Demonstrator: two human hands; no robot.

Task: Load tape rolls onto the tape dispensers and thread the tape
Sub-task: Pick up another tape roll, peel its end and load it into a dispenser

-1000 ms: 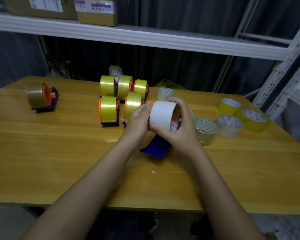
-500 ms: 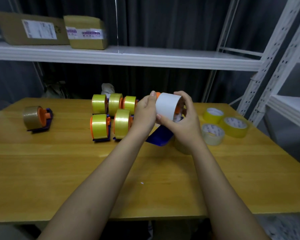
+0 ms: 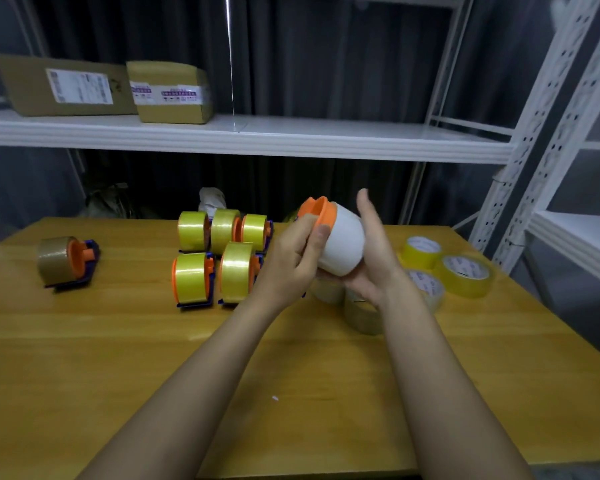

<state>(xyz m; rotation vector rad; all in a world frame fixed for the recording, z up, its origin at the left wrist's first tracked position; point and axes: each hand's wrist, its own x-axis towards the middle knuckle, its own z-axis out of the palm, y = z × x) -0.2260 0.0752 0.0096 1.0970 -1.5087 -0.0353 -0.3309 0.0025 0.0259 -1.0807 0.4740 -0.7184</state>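
Observation:
I hold a white tape roll [image 3: 343,240] on a dispenser's orange hub [image 3: 317,209] above the wooden table [image 3: 118,358], tilted to the left. My left hand [image 3: 291,261] grips the orange rim with the thumb on the roll. My right hand [image 3: 378,261] lies flat against the roll's right side, fingers straight and pointing up. The dispenser's blue body is hidden behind my hands. Several dispensers loaded with yellow tape [image 3: 191,277] stand just left of my hands. One dispenser with brown tape [image 3: 58,259] sits at the far left.
Loose tape rolls lie to the right: yellow ones [image 3: 465,275], a clear one [image 3: 426,289] and brownish ones [image 3: 364,313] under my right wrist. A white shelf [image 3: 257,136] with two cardboard boxes [image 3: 168,91] hangs behind the table. White rack uprights [image 3: 534,133] stand at right.
Both hands raised the white roll and dispenser and tipped it leftward. My right hand went from gripping the roll to lying flat against it. The blue body dropped out of sight.

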